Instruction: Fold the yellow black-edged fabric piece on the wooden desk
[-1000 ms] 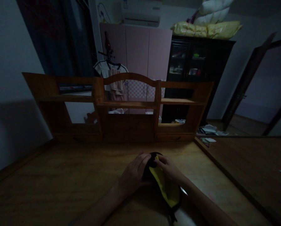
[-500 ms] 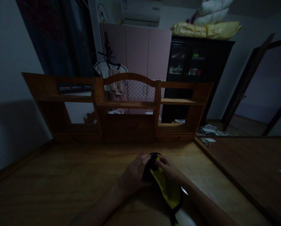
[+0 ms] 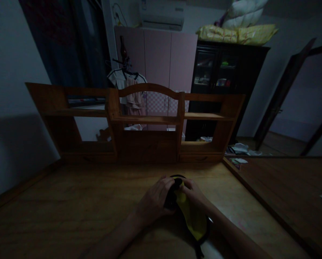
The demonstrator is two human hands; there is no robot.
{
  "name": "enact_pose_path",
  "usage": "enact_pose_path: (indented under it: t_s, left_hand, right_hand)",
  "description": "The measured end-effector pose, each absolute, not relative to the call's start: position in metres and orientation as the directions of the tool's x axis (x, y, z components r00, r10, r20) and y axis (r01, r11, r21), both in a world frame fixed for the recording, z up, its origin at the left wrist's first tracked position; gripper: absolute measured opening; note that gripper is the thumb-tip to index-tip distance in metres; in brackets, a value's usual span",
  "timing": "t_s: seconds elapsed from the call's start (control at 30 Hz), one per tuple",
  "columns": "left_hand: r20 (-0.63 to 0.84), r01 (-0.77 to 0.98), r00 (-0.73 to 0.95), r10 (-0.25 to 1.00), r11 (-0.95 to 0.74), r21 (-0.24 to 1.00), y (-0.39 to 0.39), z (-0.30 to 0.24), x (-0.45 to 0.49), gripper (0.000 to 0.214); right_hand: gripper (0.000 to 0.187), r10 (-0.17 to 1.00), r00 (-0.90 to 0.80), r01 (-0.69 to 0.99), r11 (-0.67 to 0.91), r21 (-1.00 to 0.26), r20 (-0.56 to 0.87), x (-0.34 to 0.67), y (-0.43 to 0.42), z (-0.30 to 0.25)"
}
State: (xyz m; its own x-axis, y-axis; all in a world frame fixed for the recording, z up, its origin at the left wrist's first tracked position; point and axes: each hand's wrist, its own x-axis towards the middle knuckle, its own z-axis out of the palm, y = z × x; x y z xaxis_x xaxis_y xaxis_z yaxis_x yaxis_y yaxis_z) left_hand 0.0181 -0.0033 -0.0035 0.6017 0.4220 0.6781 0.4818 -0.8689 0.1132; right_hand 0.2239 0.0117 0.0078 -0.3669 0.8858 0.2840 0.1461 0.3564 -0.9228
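The black-and-yellow pouch (image 3: 193, 220) lies between left hand (image 3: 156, 198) and right hand (image 3: 195, 195), both gripping its upper end.

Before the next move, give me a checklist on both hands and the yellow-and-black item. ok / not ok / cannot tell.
1. Left hand holding the dark end of the yellow-and-black item: ok.
2. Right hand gripping its yellow side near the top: ok.
3. Hands apart from the wooden shelf unit behind the desk top: ok.
4. Lighting: not ok, the scene is dim.
5. Exact fingertip contact on the dark end: cannot tell, too dark.
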Motion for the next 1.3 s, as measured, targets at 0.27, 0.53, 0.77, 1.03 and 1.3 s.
enact_pose_path:
  t_s: [0.27,0.53,0.77,1.03,1.3]
  left_hand:
    - [0.66,0.478,0.623,0.421,-0.872,0.105,-0.001,-0.006,0.018,0.083]
    - [0.666,0.482,0.607,0.433,-0.867,0.124,0.0,-0.004,0.017,0.079]
    - [0.666,0.485,0.612,0.427,-0.868,0.11,0.001,-0.006,0.016,0.082]
    - [0.671,0.512,0.6,0.435,-0.854,0.095,0.0,-0.006,0.015,0.087]
    - [0.678,0.484,0.594,0.432,-0.866,0.127,0.001,-0.003,0.015,0.089]
  right_hand:
    - [0.035,0.851,-0.413,0.102,0.396,-0.913,0.323,0.227,0.014,0.004]
    - [0.041,0.863,-0.408,0.14,0.382,-0.913,0.298,0.234,0.017,-0.007]
    - [0.044,0.877,-0.385,0.164,0.373,-0.913,0.288,0.237,0.016,-0.011]
    - [0.042,0.862,-0.37,0.119,0.413,-0.903,0.346,0.233,0.011,-0.004]
    - [0.035,0.883,-0.349,0.155,0.386,-0.91,0.315,0.222,0.009,0.003]
